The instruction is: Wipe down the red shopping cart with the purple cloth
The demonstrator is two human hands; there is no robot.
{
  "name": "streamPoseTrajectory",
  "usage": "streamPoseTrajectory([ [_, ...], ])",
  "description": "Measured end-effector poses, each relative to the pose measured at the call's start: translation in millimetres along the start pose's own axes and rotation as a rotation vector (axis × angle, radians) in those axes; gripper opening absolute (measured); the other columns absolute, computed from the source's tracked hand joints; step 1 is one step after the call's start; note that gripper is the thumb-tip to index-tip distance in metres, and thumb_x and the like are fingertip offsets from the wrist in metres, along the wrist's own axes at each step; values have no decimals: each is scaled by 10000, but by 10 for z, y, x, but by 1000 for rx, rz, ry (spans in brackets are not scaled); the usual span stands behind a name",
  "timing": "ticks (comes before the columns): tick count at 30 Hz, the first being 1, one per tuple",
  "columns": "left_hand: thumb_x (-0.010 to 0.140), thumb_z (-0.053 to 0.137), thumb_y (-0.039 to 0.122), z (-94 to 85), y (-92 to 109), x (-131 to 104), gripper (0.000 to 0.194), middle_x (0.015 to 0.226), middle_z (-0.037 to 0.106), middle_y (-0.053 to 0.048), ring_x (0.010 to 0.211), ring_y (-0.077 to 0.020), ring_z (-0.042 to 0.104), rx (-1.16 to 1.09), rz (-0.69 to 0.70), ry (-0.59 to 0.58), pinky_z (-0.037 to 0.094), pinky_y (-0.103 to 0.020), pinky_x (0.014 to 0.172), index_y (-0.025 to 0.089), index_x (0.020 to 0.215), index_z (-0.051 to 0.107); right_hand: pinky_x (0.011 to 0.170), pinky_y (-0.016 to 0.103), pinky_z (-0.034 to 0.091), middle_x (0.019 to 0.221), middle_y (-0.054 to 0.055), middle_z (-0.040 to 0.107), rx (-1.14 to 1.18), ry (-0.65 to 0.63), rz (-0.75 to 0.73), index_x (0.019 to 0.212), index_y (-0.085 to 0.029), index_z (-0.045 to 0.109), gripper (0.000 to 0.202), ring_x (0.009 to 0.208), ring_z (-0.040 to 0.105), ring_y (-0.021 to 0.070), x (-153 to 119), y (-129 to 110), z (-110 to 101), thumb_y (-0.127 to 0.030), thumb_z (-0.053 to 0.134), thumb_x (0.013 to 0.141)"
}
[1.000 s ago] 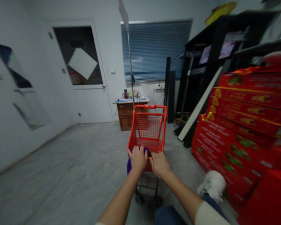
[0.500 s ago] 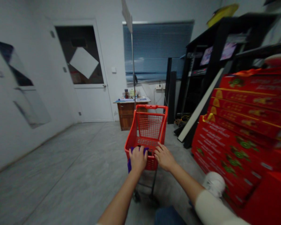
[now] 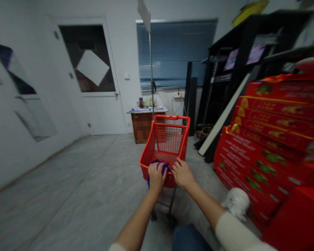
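A small red shopping cart stands in front of me on dark legs and wheels, with a tall pole and sign rising behind its left side. My left hand is closed on a purple cloth at the near rim of the basket; part of the cloth hangs outside the rim. My right hand lies on the same rim just to the right, its fingers bent over the edge, and what its fingertips hold, if anything, is hidden.
Stacked red boxes rise at the right, beside a white shoe. Behind the cart is a wooden cabinet with small items. A white board leans on black shelving. A door is at the back left.
My left hand has shifted slightly right with the purple cloth, which now shows more above the rim. The cart appears slightly turned and a little further right at its back.
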State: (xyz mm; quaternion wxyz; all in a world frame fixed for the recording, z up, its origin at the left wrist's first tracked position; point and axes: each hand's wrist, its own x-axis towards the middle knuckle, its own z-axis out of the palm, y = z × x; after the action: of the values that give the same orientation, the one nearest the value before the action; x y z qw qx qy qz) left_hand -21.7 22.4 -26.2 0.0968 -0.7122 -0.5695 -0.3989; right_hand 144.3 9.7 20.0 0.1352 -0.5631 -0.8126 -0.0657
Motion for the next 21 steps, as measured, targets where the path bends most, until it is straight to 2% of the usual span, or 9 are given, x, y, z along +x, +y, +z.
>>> streamPoseTrajectory([
  [2,924,482,320,137,-9,-131,259,1184,557,-110,1164,-244,485,-77,14,110,344,-467,1054,217,1116,623,1151,402,187,1252,112,609,-7,7,3,1135,-173,669,379,1398,306,258,-4,-15,-18,-326,360,978],
  [4,931,457,322,250,-77,-201,265,1208,526,-134,1195,-254,461,-134,-85,258,351,-477,1053,191,1109,602,1149,404,195,1233,108,618,-5,-8,-23,1095,-192,693,381,1374,343,249,0,-21,-39,-333,360,977],
  [7,950,389,335,417,-136,-243,319,1208,499,-166,1210,-269,443,-177,-423,500,378,-503,1022,161,1179,525,1155,393,196,1241,84,622,50,-37,-94,1135,-233,694,401,1365,361,217,14,-47,-47,-325,333,985],
  [9,961,338,337,569,-52,-311,360,1211,498,-184,1227,-280,435,-202,-657,619,389,-526,1007,149,1243,461,1165,388,185,1272,66,610,102,-39,-112,1253,-263,637,418,1391,324,206,23,-85,-31,-319,317,991],
  [11,969,302,337,756,113,-437,388,1229,499,-199,1244,-285,436,-252,-798,656,401,-525,1004,139,1284,416,1173,397,172,1291,63,598,135,-39,-107,1326,-283,583,429,1412,287,211,28,-121,-4,-319,318,990],
  [13,967,308,340,937,262,-573,397,1264,497,-197,1251,-286,450,-307,-821,596,420,-511,997,151,1304,397,1177,410,165,1272,68,603,144,-37,-101,1308,-288,598,419,1414,283,219,28,-135,21,-318,334,984],
  [15,960,311,333,1053,286,-638,415,1275,497,-203,1236,-292,473,-352,-808,537,436,-517,978,152,1328,374,1179,417,163,1233,71,615,141,-27,-98,1236,-277,650,398,1412,285,225,22,-117,38,-315,349,979],
  [18,943,307,298,1059,18,-512,433,1217,529,-202,1185,-300,508,-328,-808,578,450,-542,941,143,1343,365,1182,413,162,1186,72,628,134,-20,-93,1126,-245,699,382,1414,279,226,-2,-47,44,-310,353,979],
  [21,931,353,301,970,-374,-262,401,1097,580,-163,1098,-281,566,-217,-877,752,475,-515,907,152,1295,434,1185,407,166,1166,70,632,134,-19,-93,1081,-231,710,378,1416,274,232,-32,21,40,-312,355,979],
])
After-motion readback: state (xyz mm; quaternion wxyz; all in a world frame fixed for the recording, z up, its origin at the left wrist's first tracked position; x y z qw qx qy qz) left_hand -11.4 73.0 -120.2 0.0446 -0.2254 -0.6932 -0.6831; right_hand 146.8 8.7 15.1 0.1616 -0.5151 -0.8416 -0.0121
